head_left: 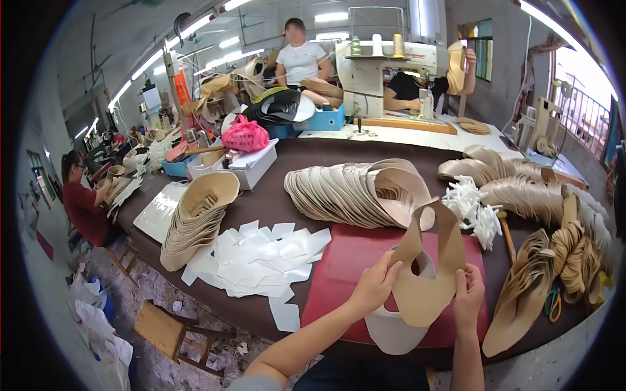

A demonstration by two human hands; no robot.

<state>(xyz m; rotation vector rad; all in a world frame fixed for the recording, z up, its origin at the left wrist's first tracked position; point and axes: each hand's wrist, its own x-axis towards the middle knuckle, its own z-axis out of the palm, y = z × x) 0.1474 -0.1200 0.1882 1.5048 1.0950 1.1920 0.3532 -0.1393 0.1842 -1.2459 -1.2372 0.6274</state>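
Observation:
Between my two hands is a tan shoe upper (427, 301), a flat U-shaped piece with its two long flaps pointing away from me. My left hand (376, 284) pinches its left edge, and my right hand (469, 292) grips its right edge. Under it lies a pale, whitish upper (395, 333) with a rounded toe, partly hidden by the tan one. Both are over a red mat (336, 277). Just beyond the mat stretches a long nested row of beige uppers (339, 189). Loose white sheet pieces (251, 264) are heaped left of the mat.
Another stack of tan uppers (199, 218) stands at left. At right are small white strips (471, 210), a hammer (506, 236), bundled uppers (521, 195) and scissors (553, 305). A pink bag (245, 135) rests on a box. Beyond are a sewing machine (365, 81) and several people.

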